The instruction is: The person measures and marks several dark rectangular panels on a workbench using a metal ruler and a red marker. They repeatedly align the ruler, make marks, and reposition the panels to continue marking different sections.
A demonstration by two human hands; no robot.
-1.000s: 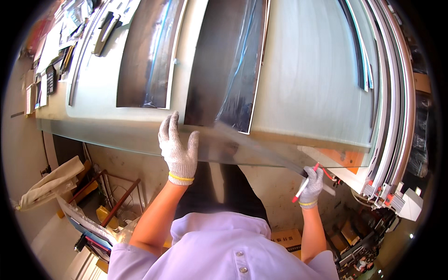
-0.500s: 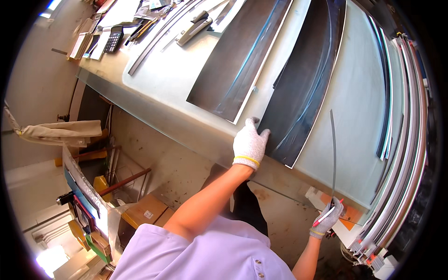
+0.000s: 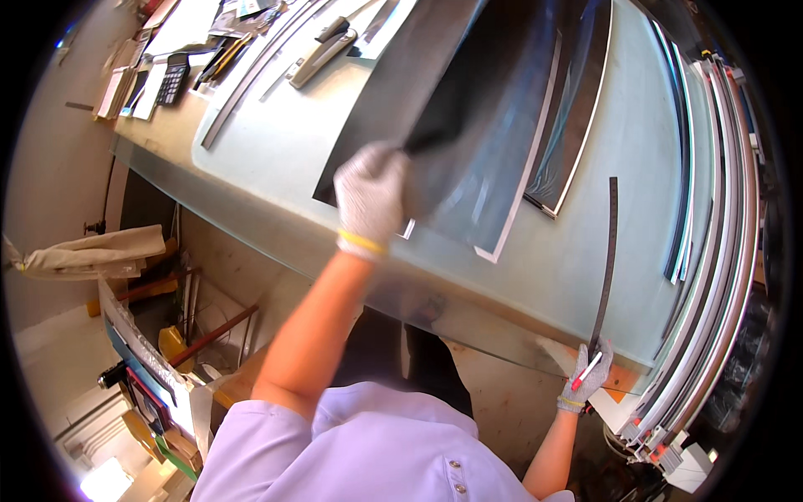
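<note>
My left hand [image 3: 368, 197], in a white knit glove, is closed on the near left edge of a dark flat sheet [image 3: 468, 167] with glossy bluish film and a pale border. Motion blurs the hand and part of the sheet. The sheet lies partly over a grey-black sheet [image 3: 372, 109] on its left and a dark sheet with a white rim [image 3: 577, 125] on its right. At the table's front right edge my gloved right hand [image 3: 590, 386] grips a thin steel ruler [image 3: 610, 243], pointing away, along with a red and white pen [image 3: 587, 371].
The glass-topped table [image 3: 276, 151] ends in a long front edge. At its back left are a calculator [image 3: 174, 79], a stapler [image 3: 322, 58], papers and a dark strip [image 3: 247, 84]. Long profiles [image 3: 719, 251] line the right side. Boards [image 3: 159, 393] stand at lower left.
My left hand has closed on a dark sheet and moved left with it, over the neighbouring sheet. The right hand stays near the table edge, and its ruler has tilted slightly.
</note>
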